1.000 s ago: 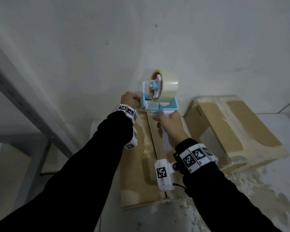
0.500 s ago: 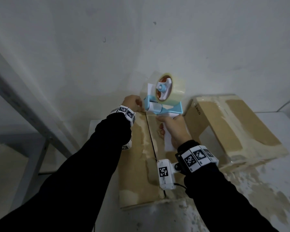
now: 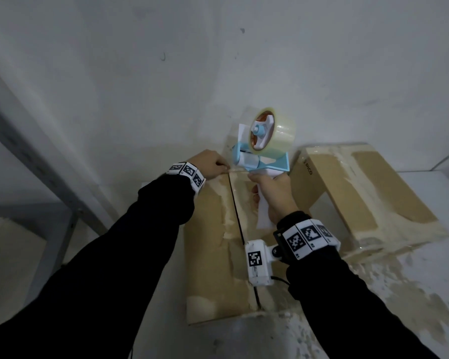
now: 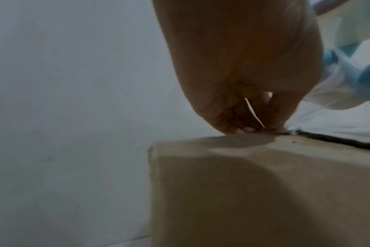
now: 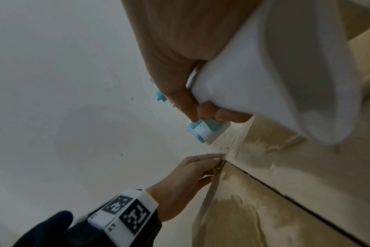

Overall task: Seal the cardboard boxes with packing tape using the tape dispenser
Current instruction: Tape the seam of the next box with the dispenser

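Note:
A brown cardboard box (image 3: 208, 257) lies in front of me, its centre seam (image 3: 237, 221) a dark line between the closed flaps. My right hand (image 3: 272, 193) grips the white handle of a blue-and-white tape dispenser (image 3: 259, 154) carrying a clear tape roll (image 3: 278, 133), held above the box's far edge. My left hand (image 3: 210, 165) pinches the free end of the tape (image 4: 294, 123) at the far end of the seam, fingertips down at the box edge (image 4: 243, 130). A clear strip runs from those fingers up to the dispenser (image 4: 349, 75).
A second cardboard box (image 3: 360, 195), streaked with old tape, lies tilted at the right on the white, stained table (image 3: 412, 301). A pale wall (image 3: 218, 73) rises directly behind the boxes. A grey metal shelf post (image 3: 29, 151) slants down at the left.
Both hands have come down and slightly right toward the box's far edge. The left hand's fingertips now meet the edge at the seam, with tape stretched to the dispenser.

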`<state>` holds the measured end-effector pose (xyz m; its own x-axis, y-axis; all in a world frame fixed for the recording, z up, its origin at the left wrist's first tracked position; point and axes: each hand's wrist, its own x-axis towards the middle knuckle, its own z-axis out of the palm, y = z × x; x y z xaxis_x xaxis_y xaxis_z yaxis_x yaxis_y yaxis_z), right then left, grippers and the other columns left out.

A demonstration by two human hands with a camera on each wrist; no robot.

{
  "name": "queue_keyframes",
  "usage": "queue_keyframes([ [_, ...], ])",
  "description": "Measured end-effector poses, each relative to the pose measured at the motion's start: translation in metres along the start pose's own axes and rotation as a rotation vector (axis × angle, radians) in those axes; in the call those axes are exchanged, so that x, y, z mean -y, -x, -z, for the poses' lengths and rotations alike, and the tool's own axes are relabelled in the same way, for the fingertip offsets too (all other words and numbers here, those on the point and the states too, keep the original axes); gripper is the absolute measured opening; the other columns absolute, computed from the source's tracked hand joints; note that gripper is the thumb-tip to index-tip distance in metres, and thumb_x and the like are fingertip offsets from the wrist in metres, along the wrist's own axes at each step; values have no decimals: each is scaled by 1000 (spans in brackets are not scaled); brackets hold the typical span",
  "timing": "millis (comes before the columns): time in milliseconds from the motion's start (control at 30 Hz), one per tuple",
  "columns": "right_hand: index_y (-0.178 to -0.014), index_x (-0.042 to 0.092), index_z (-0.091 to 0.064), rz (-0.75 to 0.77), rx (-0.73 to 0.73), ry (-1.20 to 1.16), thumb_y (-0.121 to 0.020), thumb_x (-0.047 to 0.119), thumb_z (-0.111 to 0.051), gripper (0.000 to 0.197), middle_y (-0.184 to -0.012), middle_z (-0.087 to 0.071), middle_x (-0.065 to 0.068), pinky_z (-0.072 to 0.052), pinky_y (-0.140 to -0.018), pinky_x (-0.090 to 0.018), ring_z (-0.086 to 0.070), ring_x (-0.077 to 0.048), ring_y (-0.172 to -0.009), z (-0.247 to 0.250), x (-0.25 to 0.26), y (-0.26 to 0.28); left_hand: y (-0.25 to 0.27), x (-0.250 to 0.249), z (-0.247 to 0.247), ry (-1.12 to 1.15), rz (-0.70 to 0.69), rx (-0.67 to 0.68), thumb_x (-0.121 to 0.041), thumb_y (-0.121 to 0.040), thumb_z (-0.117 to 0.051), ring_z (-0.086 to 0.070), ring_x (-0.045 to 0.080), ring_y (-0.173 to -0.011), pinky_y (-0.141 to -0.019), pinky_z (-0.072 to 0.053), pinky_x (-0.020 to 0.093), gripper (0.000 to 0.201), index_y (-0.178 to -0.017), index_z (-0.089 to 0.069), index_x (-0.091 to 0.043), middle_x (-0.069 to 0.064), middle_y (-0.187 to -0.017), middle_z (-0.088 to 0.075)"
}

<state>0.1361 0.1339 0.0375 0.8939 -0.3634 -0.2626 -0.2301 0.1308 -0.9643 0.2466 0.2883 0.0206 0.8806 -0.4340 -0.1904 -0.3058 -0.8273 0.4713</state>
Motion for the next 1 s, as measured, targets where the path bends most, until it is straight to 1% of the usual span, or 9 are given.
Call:
queue_keyframes([
  [67,-110,-2,-61,-8,0,3,-82,3,-64,29,-62,-50,-6,-37,-40,-22,-47,-17,-48,1,0,-1,1,5,-1,46,19,36,-43,-92,-51,-57,24,-78,-69,-39,29,42,-89,-68,-6,14,-90,-65],
  [100,-111,-2,-61,-10,3,6,-82,3,-64,30,-63,-51,-6,-37,-40,-22,-47,-17,-49,2,-2,-2,1,6,-2,66,22,41,-46,-90,-52,-55,22,-74,-66,-38,29,43,-88,-68,-7,13,-86,-63],
  [167,-113,-1,-60,-13,13,16,-81,5,-65,33,-65,-53,-7,-38,-41,-22,-48,-16,-50,0,-6,0,2,6,-3,107,-2,24,-41,-86,-62,-61,20,-85,-76,-44,27,34,-105,-67,-13,7,-95,-68],
  [233,-114,-1,-60,-14,28,17,-80,5,-65,36,-65,-53,-7,-37,-40,-21,-48,-16,-49,-2,-12,4,2,5,-4,126,-27,-7,-29,-79,-72,-63,23,-95,-86,-49,30,41,-114,-60,-12,8,-102,-69],
  [433,-109,11,-60,42,11,51,-77,6,-65,33,-67,-55,-7,-35,-40,-22,-47,-15,-51,-8,-25,16,3,0,-6,96,-96,-76,-15,-75,-75,-63,26,-96,-84,-45,26,41,-113,-61,-9,12,-107,-67],
  [633,-111,2,-59,43,40,163,-80,6,-63,31,-66,-53,-9,-35,-36,-18,-46,-16,-47,0,-17,16,11,9,-4,128,-49,-71,-16,-81,-68,-62,28,-103,-92,-49,36,30,-107,-59,-6,14,-112,-66],
  [733,-110,1,-60,45,33,180,-79,5,-63,31,-64,-53,-8,-36,-37,-19,-46,-16,-47,1,-16,16,28,18,-4,116,-61,-69,-20,-90,-58,-52,25,-121,-101,-40,31,36,-124,-52,-11,11,-130,-55],
  [867,-106,0,-61,34,16,193,-80,7,-64,28,-63,-54,-8,-38,-38,-19,-47,-16,-46,-2,-15,19,55,16,-12,-10,-98,-38,-31,-94,-51,-30,21,-139,-111,-23,28,52,-142,-35,-18,3,-153,-25],
  [1000,-110,-2,-57,10,4,215,-78,7,-65,34,-62,-56,-13,-39,-38,-21,-49,-19,-42,-5,-15,21,85,-6,-24,-226,-65,116,-59,-90,-41,-13,18,-145,-118,-12,42,79,-151,-5,-25,-4,-159,-1],
])
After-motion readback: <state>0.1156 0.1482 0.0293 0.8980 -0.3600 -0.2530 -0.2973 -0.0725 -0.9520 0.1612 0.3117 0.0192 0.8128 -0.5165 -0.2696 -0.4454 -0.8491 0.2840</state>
